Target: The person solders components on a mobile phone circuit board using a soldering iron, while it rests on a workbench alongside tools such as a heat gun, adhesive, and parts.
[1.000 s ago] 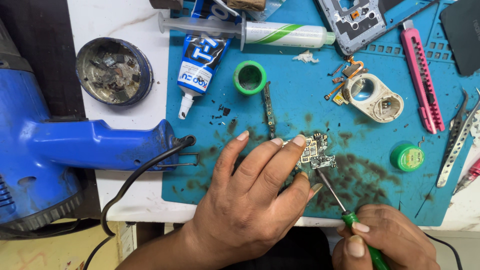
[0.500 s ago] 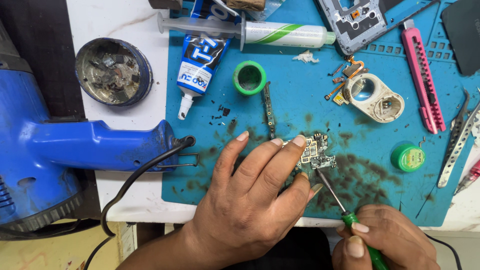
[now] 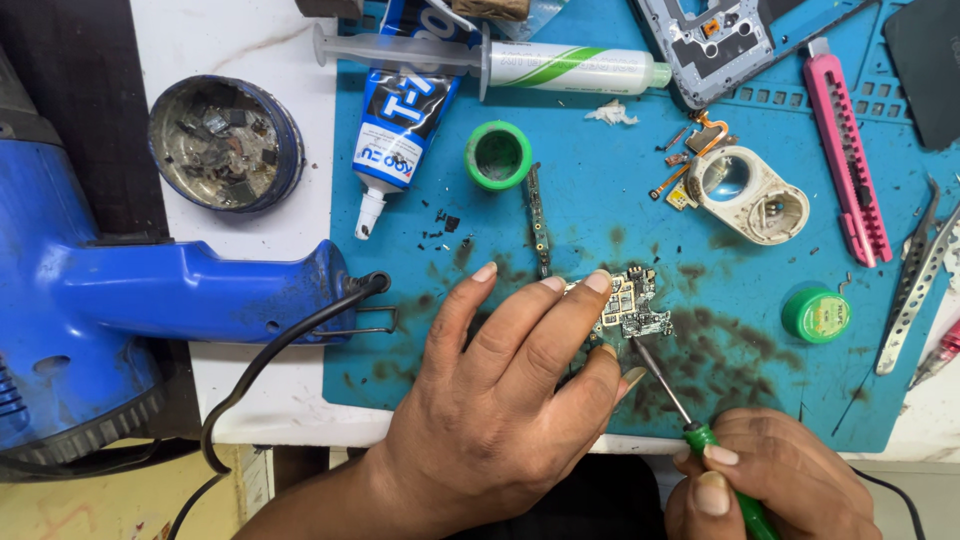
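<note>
A small bare circuit board (image 3: 632, 304) lies on the stained blue work mat (image 3: 600, 200). My left hand (image 3: 500, 390) rests flat on the mat, its fingertips pressing on the board's left edge. My right hand (image 3: 770, 480) at the bottom edge grips a thin screwdriver with a green handle (image 3: 700, 430). Its metal tip touches the lower side of the board.
A blue heat gun (image 3: 150, 300) with a black cord lies at left. A round tin of scraps (image 3: 225, 142), a glue tube (image 3: 405, 110), a syringe (image 3: 500, 62), small green pots (image 3: 497, 155) (image 3: 817, 314), a pink cutter (image 3: 846, 150), tweezers (image 3: 910, 290) and a phone frame (image 3: 715, 40) surround the mat.
</note>
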